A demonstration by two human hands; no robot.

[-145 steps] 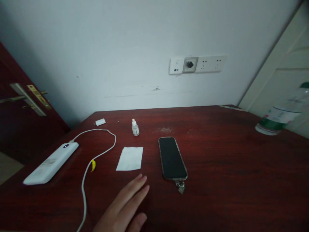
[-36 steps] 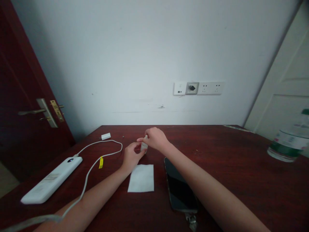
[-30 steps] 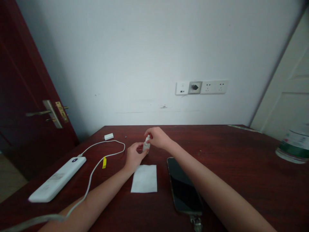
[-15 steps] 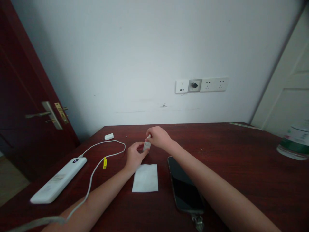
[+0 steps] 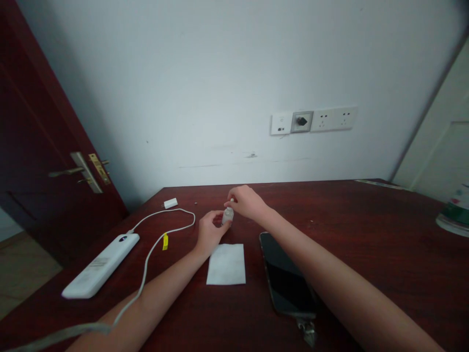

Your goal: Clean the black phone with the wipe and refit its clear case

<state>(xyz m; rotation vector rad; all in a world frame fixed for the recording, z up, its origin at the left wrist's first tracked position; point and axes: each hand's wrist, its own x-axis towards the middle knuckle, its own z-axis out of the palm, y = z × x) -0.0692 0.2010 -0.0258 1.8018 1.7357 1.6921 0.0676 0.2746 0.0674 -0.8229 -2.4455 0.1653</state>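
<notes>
Both hands meet at the far middle of the dark red tabletop [image 5: 366,254], right over a small clear dropper bottle [image 5: 227,215]. The left hand [image 5: 209,232] has its fingers clamped around the bottle's body, holding it upright just above the wood, while the right hand [image 5: 248,202] comes in from above with its fingers pinched together on the white cap [image 5: 231,200]. Just in front of the left hand lies a white square wipe [image 5: 226,264], flat on the tabletop, and just right of it a black phone [image 5: 287,281] rests face up with a small charm [image 5: 308,333] at its near end. Off to the left, a white power bank [image 5: 100,265] sits well apart from the hands, its white cable [image 5: 157,234] looping toward the bottle and carrying a yellow tag [image 5: 165,241]. A small white plug [image 5: 170,203] lies near the back edge, and a green-labelled bottle [image 5: 454,215] shows at the far right, partly out of view.
</notes>
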